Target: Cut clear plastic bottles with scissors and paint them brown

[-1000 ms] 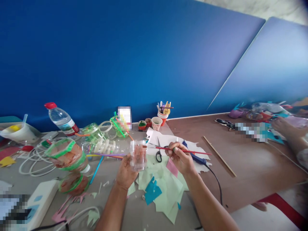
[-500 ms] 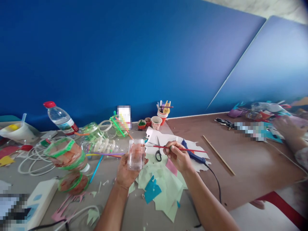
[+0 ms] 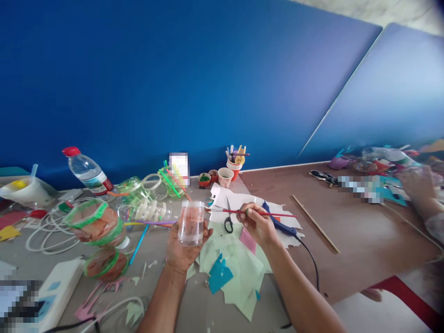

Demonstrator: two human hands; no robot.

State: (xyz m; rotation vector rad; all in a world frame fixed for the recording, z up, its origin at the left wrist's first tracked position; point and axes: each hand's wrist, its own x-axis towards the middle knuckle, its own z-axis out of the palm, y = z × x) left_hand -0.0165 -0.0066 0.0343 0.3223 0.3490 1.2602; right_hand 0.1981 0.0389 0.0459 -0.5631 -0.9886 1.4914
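My left hand (image 3: 183,253) is wrapped round a clear plastic cup (image 3: 191,231), partly coated with reddish-brown paint. Between the thumb and fingers of my right hand (image 3: 258,222) is a thin red paintbrush (image 3: 282,215), held level, its bristle end near the cup's right side. Whether the bristles touch the cup I cannot tell. Black-handled scissors (image 3: 228,224) lie on paper below the brush. Behind my right hand rests a blue glue gun (image 3: 281,225). Pale green paper sheets (image 3: 239,273) and a blue paper scrap (image 3: 219,274) lie between my forearms.
Small paint cups (image 3: 225,176) stand by the blue wall. Brown-painted containers with green rims (image 3: 97,221), a red-capped bottle (image 3: 88,171) and a white power strip (image 3: 60,291) are on the left. A wooden stick (image 3: 315,223) lies right; another person's hand (image 3: 416,185) is beyond.
The cup in my left hand has moved slightly left, away from my right hand. The brush has stayed nearly in place. The other person's hand has shifted a little.
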